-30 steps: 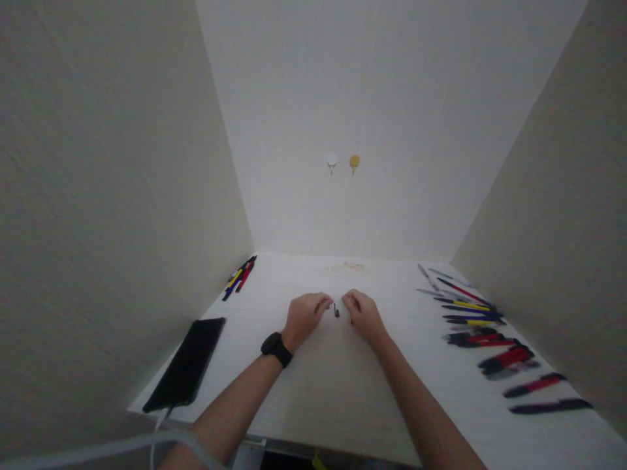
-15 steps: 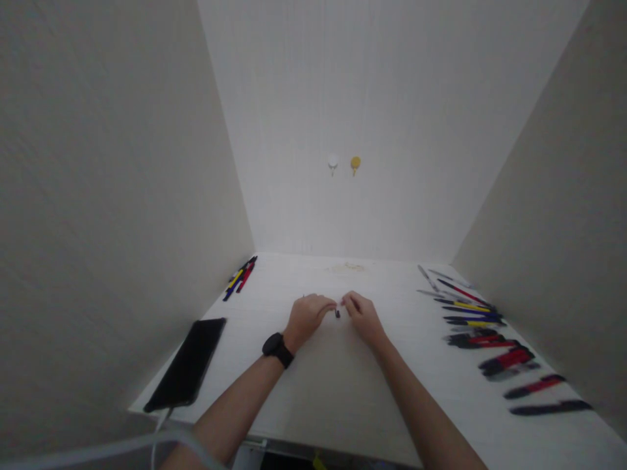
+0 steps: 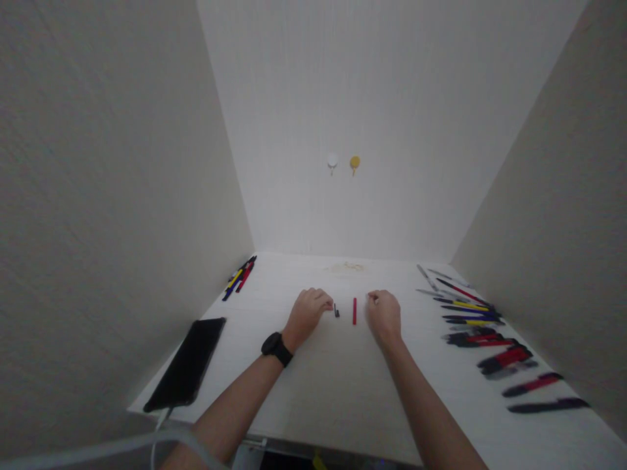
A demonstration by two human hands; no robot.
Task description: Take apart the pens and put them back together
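Near the middle of the white tabletop, my left hand (image 3: 309, 313) rests with its fingers bent and the fingertips pressed together. Right beside those fingertips lies a small black pen part (image 3: 337, 313), with a thin dark piece standing out of it. A short red pen barrel (image 3: 354, 311) lies lengthwise between my two hands, touched by neither. To its right, my right hand (image 3: 385, 314) is closed, thumb and forefinger pinched together. Whatever either hand may hold is too small to make out. A black watch (image 3: 277, 348) is on my left wrist.
Along the right wall lie pens in several groups, including red-and-black pens (image 3: 507, 359). More pens (image 3: 240, 277) lie by the left wall. A black tablet (image 3: 189, 362) with a white cable (image 3: 161, 421) is at the left edge. Two hooks (image 3: 354, 162) are on the back wall.
My right hand has moved right, away from my left hand. The red barrel now lies in view between them. My left hand has shifted slightly left.
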